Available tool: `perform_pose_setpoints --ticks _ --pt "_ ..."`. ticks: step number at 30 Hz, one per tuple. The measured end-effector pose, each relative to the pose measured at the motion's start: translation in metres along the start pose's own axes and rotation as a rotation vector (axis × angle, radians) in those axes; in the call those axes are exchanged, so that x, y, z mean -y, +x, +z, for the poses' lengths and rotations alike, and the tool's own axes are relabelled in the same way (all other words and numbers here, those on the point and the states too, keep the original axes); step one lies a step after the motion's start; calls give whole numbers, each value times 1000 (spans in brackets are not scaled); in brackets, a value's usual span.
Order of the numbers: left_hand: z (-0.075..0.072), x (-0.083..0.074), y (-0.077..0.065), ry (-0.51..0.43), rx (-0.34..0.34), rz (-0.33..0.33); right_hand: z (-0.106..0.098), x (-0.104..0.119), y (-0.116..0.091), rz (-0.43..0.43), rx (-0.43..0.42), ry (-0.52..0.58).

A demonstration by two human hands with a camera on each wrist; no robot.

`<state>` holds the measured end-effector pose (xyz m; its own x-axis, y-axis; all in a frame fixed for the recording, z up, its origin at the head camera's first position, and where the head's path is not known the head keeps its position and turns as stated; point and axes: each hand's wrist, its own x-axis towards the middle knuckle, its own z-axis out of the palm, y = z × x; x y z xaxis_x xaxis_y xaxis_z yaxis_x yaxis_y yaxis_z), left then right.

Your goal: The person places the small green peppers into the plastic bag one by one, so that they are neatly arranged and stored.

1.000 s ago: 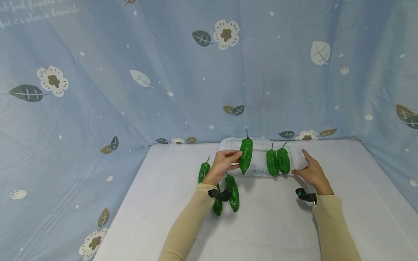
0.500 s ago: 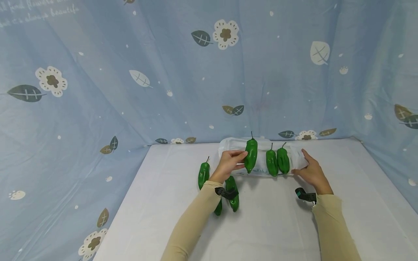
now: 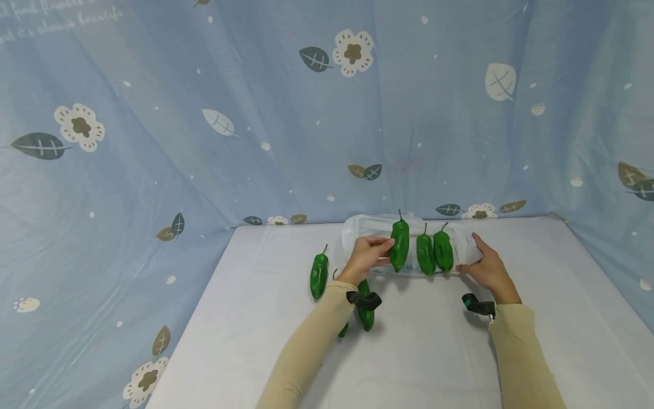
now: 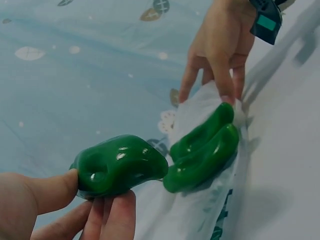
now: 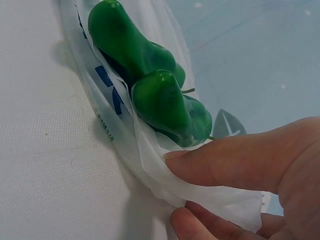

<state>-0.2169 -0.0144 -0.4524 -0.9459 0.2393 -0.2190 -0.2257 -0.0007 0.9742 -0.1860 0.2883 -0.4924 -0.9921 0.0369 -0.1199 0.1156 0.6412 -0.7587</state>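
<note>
My left hand [image 3: 367, 258] pinches a glossy green pepper [image 3: 400, 245] between thumb and fingers, its stem pointing away. That pepper is over a white plastic bag [image 3: 357, 227] at the back of the table; in the left wrist view the held pepper [image 4: 120, 165] looks raised above it. Two more peppers lie side by side on the bag, the left one [image 3: 425, 254] close to the held pepper and the right one [image 3: 443, 250] beyond it. My right hand [image 3: 489, 270] grips the bag's right end, thumb on top and fingers beneath in the right wrist view.
Left of the bag, a pepper [image 3: 319, 276] lies on the white-covered table [image 3: 419, 352]. Two others, one pepper [image 3: 365, 318] among them, lie partly hidden under my left forearm. A blue patterned curtain [image 3: 286, 142] hangs behind the table and at its sides.
My left hand has moved right over the bag with its pepper, closer to the two lying peppers. More of the leftmost table pepper shows. My right hand has stayed on the bag.
</note>
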Motion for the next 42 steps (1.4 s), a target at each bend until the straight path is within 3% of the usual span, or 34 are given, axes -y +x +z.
perform_pose_setpoints --ticks 7,26,42 --pt "3 5 3 25 14 8 0 -1 0 -9 -1 -1" --pt "18 13 14 27 -41 -8 0 -1 -2 -13 -1 -13" --pt "23 22 20 73 -82 -35 -1 3 -2 10 9 -10"
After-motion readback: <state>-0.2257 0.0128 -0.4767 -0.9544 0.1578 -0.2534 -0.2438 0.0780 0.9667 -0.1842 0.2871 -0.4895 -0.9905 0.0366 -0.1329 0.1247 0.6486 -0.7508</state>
